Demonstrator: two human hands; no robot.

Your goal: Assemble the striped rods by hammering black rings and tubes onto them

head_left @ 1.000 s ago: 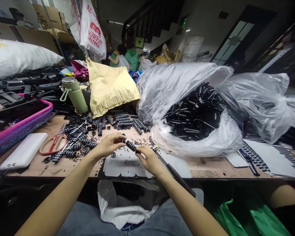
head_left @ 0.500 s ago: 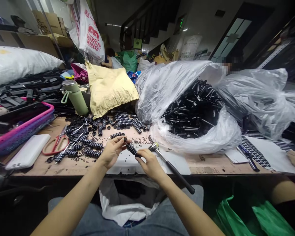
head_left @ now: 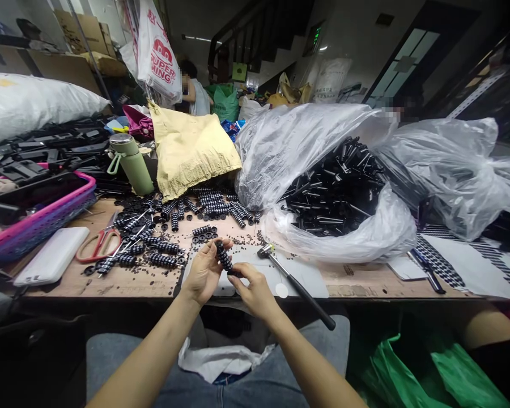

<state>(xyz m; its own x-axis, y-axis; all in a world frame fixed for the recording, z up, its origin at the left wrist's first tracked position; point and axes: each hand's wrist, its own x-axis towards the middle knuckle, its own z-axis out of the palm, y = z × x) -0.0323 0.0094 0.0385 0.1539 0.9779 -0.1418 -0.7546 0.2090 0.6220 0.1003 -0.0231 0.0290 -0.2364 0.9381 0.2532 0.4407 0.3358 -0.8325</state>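
My left hand (head_left: 204,271) and my right hand (head_left: 252,289) together hold a short stack of black and white beads on a pin (head_left: 224,256) over the table's near edge. The left fingers curl round its upper part. The right fingers pinch its lower end. Under the hands lies a white board (head_left: 300,272) on the wooden table (head_left: 123,283). A small hammer with a black handle (head_left: 300,289) rests just right of my right hand. Several more bead stacks (head_left: 161,249) lie scattered to the left.
A clear bag of black rods (head_left: 335,192) fills the right middle. A yellow bag (head_left: 191,150), green flask (head_left: 131,164), red scissors (head_left: 96,245), white phone (head_left: 53,256) and pink basket (head_left: 38,221) stand left. Another person's arm (head_left: 493,328) shows at right, green bags (head_left: 412,374) below.
Both hands have drawn back toward me with the bead stack, now over the table's edge. The stack has tilted more upright. The hammer lies where it was.
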